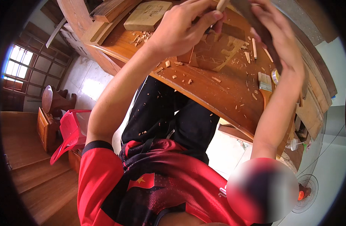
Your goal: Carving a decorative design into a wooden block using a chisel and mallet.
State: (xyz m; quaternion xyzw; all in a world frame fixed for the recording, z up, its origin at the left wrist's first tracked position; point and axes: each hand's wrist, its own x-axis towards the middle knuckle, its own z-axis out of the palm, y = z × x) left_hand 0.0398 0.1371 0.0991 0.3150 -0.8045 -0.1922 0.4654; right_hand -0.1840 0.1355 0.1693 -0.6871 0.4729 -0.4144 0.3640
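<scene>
My left hand [186, 28] is closed in a pinch round a pale wooden rod [221, 5] at the top edge; its full length is out of view. My right hand [278, 35] grips a long dark brown flat strip [260, 32], which runs down along the palm toward the wrist. Whether that strip is wood or metal I cannot tell. Both hands are raised over the wooden table [214, 92]. Below them lies a thin brown sheet [214, 56] with zigzag lines drawn on it. Pale slim sticks [254, 49] lie right of the sheet.
Wood chips [143, 37] are scattered across the tabletop. A pale wood block [148, 16] sits at the far left. By my right forearm are a flat brush [265, 82] and a tape roll [275, 76]. Boards [312, 109] lean at the right; a red bag [72, 128] is at left.
</scene>
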